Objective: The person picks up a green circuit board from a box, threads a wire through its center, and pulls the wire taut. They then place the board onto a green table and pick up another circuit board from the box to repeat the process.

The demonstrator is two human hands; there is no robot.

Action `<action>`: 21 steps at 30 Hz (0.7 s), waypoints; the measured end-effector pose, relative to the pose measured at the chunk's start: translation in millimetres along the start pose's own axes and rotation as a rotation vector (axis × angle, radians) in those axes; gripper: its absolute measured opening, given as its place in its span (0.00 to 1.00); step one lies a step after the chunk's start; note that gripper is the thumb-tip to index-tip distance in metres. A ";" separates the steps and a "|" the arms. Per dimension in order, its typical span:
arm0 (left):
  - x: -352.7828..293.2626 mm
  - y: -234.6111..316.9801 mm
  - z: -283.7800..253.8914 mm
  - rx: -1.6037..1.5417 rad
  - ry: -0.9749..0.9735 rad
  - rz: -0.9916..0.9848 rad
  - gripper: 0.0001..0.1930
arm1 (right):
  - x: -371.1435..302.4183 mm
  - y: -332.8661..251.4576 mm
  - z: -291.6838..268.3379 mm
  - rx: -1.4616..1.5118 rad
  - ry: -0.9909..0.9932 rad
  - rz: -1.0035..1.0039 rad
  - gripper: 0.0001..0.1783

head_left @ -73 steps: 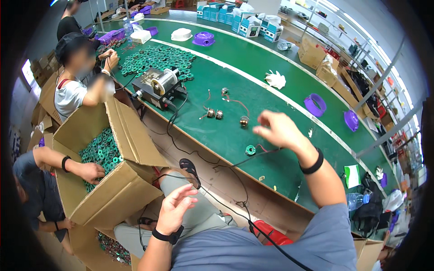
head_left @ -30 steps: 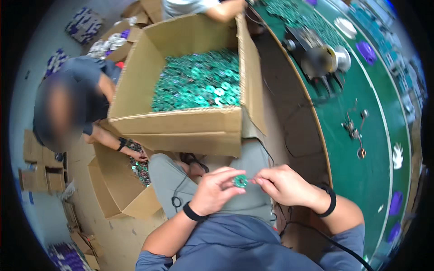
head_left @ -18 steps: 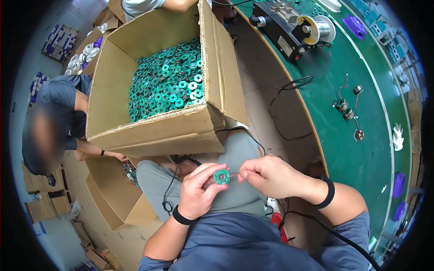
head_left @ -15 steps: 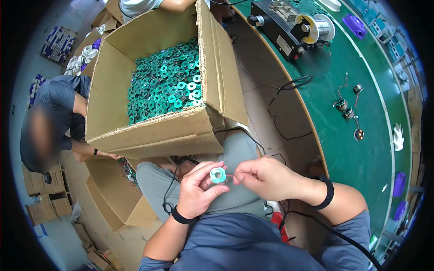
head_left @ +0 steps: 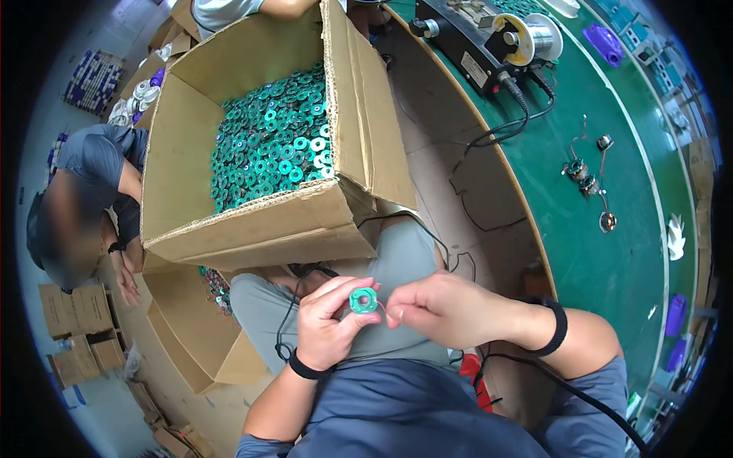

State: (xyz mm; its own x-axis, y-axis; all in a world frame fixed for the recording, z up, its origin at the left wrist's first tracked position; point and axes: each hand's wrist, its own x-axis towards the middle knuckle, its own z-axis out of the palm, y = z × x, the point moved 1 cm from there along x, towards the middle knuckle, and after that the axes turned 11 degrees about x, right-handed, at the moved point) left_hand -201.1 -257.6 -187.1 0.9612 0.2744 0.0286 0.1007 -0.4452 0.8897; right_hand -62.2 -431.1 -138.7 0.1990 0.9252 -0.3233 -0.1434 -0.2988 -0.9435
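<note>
My left hand point(head_left: 330, 319) grips a small round green circuit board point(head_left: 363, 300) with a hole in its middle, held above my lap between thumb and fingers. A thin red wire point(head_left: 381, 307) runs from the board's right side. Its far end sits in the pinch of my right hand point(head_left: 439, 309), whose thumb and forefinger are pressed together. Beyond my hands stands a large cardboard box point(head_left: 259, 229) heaped with many similar green ring-shaped boards point(head_left: 267, 137).
At right, a green table point(head_left: 611, 282) bears a black soldering machine point(head_left: 473, 46) with a solder spool point(head_left: 544, 38) and small wired motors point(head_left: 584, 179). A second cardboard box point(head_left: 179, 328) lies lower left. Beside it crouches another person point(head_left: 99, 160). Black cables point(head_left: 496, 141) hang off the table.
The board in my left hand has turned slightly and shifted a little left and down. The co-worker's hand has drawn back from the lower-left box.
</note>
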 end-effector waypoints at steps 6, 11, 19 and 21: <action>-3.9 10.6 2.4 0.162 -0.028 0.069 0.21 | 1.4 16.7 -0.1 0.024 0.076 -0.099 0.11; -2.0 10.3 4.8 0.133 0.002 0.079 0.20 | -4.0 16.2 1.0 -0.081 0.007 -0.141 0.10; -9.9 6.8 0.0 0.152 0.094 0.031 0.18 | 15.7 33.5 13.5 -0.113 0.004 -0.263 0.10; -8.9 13.3 -2.7 0.209 0.008 0.051 0.18 | 18.5 41.1 3.0 -0.043 0.073 -0.211 0.10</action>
State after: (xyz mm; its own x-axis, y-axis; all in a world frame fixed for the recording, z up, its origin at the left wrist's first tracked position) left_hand -208.9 -263.7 -174.3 0.9645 0.2532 0.0752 0.1039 -0.6257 0.7731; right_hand -67.3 -425.5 -183.2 0.2902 0.9492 -0.1217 -0.0501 -0.1119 -0.9925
